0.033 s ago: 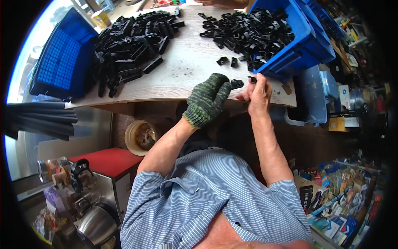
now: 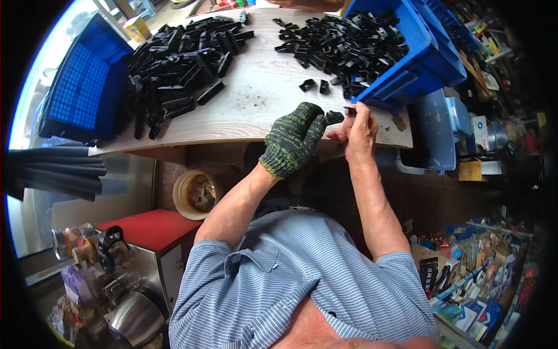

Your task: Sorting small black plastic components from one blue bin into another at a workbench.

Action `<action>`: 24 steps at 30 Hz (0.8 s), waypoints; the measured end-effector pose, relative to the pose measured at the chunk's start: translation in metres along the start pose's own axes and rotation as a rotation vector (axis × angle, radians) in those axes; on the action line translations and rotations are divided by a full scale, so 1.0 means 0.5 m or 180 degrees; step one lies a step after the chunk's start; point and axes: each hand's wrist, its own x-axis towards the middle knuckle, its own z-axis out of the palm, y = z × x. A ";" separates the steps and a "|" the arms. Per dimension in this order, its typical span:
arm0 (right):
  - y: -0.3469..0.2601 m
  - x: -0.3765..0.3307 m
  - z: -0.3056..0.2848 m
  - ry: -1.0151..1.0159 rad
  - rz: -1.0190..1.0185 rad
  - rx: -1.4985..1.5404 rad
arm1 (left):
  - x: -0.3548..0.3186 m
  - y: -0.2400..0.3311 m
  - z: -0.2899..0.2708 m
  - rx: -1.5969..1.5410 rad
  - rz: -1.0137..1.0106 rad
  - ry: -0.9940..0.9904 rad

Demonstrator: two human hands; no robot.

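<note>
My left hand, in a green knitted glove, grips a small black plastic part at the near edge of the pale wooden table. My bare right hand is right beside it, its fingertips pinched on another small black piece that touches the first. A blue bin, tipped toward me, spills several black parts just behind my right hand. Two loose parts lie on the table in front of the bin.
A big heap of longer black parts covers the table's left side, next to a blue crate. Another person's hand shows at the top edge. Dark rods, a round tub and a red-topped machine sit below.
</note>
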 end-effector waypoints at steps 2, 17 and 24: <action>-0.003 -0.007 -0.004 -0.0001 -0.0002 -0.0063 | 0.008 -0.003 0.026 -0.0114 -0.0151 -0.0181; 0.009 -0.004 -0.011 0.0271 -0.0206 -0.0237 | 0.004 -0.025 0.095 0.0161 0.0356 0.0053; 0.049 0.040 -0.050 0.0311 -0.0805 -0.0327 | 0.031 0.033 0.150 -0.0046 -0.0732 0.0095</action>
